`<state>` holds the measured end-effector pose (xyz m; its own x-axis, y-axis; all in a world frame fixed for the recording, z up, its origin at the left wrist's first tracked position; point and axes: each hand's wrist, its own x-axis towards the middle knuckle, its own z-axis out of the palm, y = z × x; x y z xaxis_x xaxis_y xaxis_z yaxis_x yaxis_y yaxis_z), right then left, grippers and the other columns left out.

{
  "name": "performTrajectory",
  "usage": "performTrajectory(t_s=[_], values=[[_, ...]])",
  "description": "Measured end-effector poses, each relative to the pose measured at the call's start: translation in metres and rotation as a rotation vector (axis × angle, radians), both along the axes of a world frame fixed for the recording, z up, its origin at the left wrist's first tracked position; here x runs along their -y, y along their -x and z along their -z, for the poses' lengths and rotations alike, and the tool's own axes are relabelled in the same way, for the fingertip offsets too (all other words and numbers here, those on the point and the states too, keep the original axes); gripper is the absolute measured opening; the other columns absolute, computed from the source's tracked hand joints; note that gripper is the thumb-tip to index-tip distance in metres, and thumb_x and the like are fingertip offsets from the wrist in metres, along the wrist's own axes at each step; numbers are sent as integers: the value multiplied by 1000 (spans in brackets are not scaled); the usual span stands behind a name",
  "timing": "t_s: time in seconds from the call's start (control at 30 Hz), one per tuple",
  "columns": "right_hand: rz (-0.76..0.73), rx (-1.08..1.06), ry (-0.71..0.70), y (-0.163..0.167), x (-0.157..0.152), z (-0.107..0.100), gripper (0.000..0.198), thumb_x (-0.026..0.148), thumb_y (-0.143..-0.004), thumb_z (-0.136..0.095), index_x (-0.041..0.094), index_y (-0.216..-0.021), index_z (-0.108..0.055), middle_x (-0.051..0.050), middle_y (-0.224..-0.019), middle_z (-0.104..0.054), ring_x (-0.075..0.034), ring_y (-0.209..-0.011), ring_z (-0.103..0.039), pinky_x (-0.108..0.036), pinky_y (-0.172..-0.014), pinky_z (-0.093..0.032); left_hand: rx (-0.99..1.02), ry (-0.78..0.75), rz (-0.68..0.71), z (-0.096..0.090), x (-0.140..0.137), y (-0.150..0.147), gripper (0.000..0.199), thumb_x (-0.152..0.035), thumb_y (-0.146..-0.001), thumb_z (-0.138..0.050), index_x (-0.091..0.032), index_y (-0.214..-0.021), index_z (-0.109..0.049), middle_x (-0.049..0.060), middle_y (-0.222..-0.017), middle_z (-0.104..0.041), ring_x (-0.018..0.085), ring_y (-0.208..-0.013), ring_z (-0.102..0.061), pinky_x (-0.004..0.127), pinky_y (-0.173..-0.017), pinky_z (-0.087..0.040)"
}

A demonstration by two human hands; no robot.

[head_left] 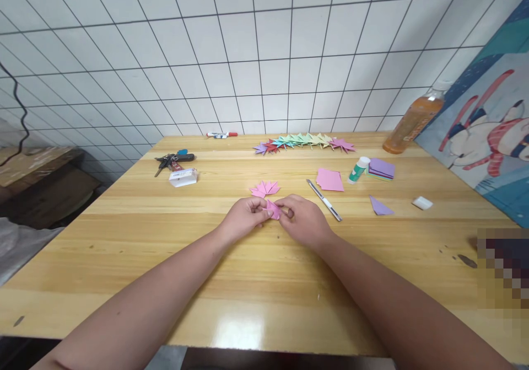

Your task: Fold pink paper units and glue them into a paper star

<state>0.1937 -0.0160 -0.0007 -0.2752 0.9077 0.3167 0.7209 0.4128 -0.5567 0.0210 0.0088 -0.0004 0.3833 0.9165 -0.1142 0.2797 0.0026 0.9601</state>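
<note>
Between my two hands, just above or on the table, is a small folded piece of pink paper [273, 210]. My left hand [244, 215] pinches its left side between thumb and fingers. From the other side, my right hand [301, 219] grips its right edge with closed fingertips. Directly behind the hands lies a pink folded-paper fan [264, 188] with several points. A box cutter [324, 199] rests to the right of my right hand, beside a stack of pink paper squares [329, 180].
A row of colourful folded-paper stars [306, 141] and a marker [222, 135] lie along the wall. Right are a glue stick [359, 170], purple paper stack [381, 169], purple triangle [380, 206], white eraser-like block [422, 203] and bottle [413, 119]. Left are keys [173, 160] and a small white box [183, 177].
</note>
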Motion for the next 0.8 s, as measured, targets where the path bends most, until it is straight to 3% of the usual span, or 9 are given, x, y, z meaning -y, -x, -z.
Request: performTrajectory(t_s=[0.13,0.27,0.37,0.47,0.57,0.67,0.8], values=[[-2,-68,77,-3,-2,3,27,14,-76,-48,25,-95,-63,1,-76,-65,-13,-66,-56,-23,-60,-38,-27,-55,-17,5,0,0,24,-36,-70,-63,-14,-78,-61,0,-67,-61,9,-54,-51,20,-51,-39],[30,-197,129,-3,-4,5,35,13,-77,-46,26,-109,-53,4,-72,-64,-12,-61,-56,-22,-57,-38,67,93,-40,3,0,-1,30,-40,-68,-65,-16,-82,-57,3,-74,-63,14,-65,-60,21,-53,-44],[32,-196,113,-5,-3,3,30,17,-80,-45,25,-108,-49,5,-66,-61,-12,-56,-54,-22,-54,-37,114,182,-56,-1,0,-1,34,-41,-67,-67,-15,-85,-56,5,-73,-65,15,-66,-62,20,-51,-44],[-65,-141,54,-9,-4,2,27,14,-81,-43,25,-104,-53,2,-80,-65,-14,-70,-58,-24,-63,-41,167,194,-73,-3,-2,1,34,-39,-67,-69,-13,-86,-57,5,-71,-65,12,-62,-61,19,-51,-44],[-169,-107,-28,-12,-6,3,36,3,-77,-41,24,-101,-59,-2,-97,-64,-15,-88,-57,-27,-76,-42,229,211,-67,-1,-5,3,33,-36,-67,-69,-12,-86,-58,4,-69,-64,9,-58,-59,19,-53,-44],[-201,-111,-71,-12,-9,5,40,-2,-73,-44,22,-100,-61,-3,-97,-64,-16,-91,-56,-28,-80,-42,264,224,-66,1,-6,4,31,-34,-66,-70,-11,-84,-58,3,-67,-63,9,-56,-57,19,-55,-46],[-190,-127,-78,-11,-9,6,30,3,-75,-50,21,-92,-65,-3,-95,-65,-16,-90,-57,-29,-81,-42,270,221,-81,2,-6,4,29,-32,-66,-71,-12,-82,-57,3,-66,-64,9,-57,-57,20,-56,-46]])
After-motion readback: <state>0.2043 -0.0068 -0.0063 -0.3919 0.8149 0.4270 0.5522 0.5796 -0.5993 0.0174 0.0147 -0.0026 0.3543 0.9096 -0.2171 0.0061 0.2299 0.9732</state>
